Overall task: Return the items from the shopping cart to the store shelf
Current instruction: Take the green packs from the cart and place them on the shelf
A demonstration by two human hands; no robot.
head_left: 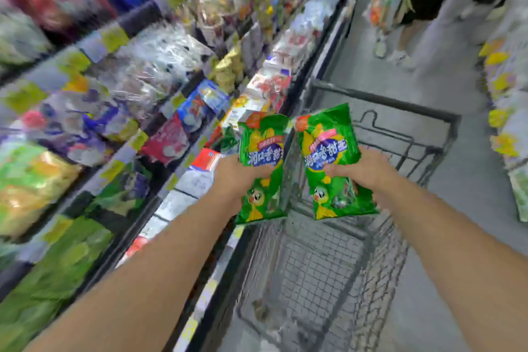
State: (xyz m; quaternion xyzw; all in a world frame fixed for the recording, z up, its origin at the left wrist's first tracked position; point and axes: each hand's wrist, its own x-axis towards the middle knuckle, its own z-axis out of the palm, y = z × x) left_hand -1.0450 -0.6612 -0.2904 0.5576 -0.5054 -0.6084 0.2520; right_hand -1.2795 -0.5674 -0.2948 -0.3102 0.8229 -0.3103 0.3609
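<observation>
head cam — sitting at head height, looking forward and down | closing in near both hands, left hand (234, 173) and right hand (361, 167) | store shelf (120, 111) running leftward, shopping cart (337, 260) lying beneath the grips

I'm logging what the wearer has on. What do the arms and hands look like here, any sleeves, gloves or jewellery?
Both forearms are bare up to the frame edge, no sleeves showing. The left hand and right hand wear no gloves; no watch, ring or bracelet is visible.
</observation>
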